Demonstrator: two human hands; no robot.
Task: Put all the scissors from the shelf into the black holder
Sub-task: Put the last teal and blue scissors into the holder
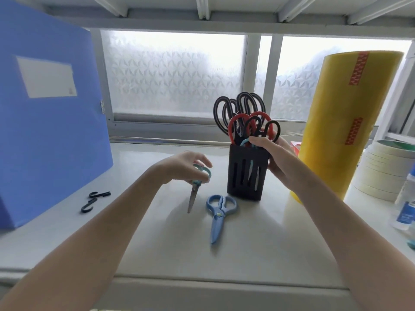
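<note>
– Where are the scissors?
– Left hand (190, 164) pinches teal scissors (195, 187), blades down; blue scissors (219, 215) lie on the shelf (157, 243).
– The holder?
– Right hand (272, 157) grips the black holder (246, 173), crowded with scissors.

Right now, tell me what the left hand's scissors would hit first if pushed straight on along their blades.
The shelf surface: the left hand holds the teal scissors blades-down, tip at or just above it. Nothing else appears in that line, though depth is unclear.
</note>
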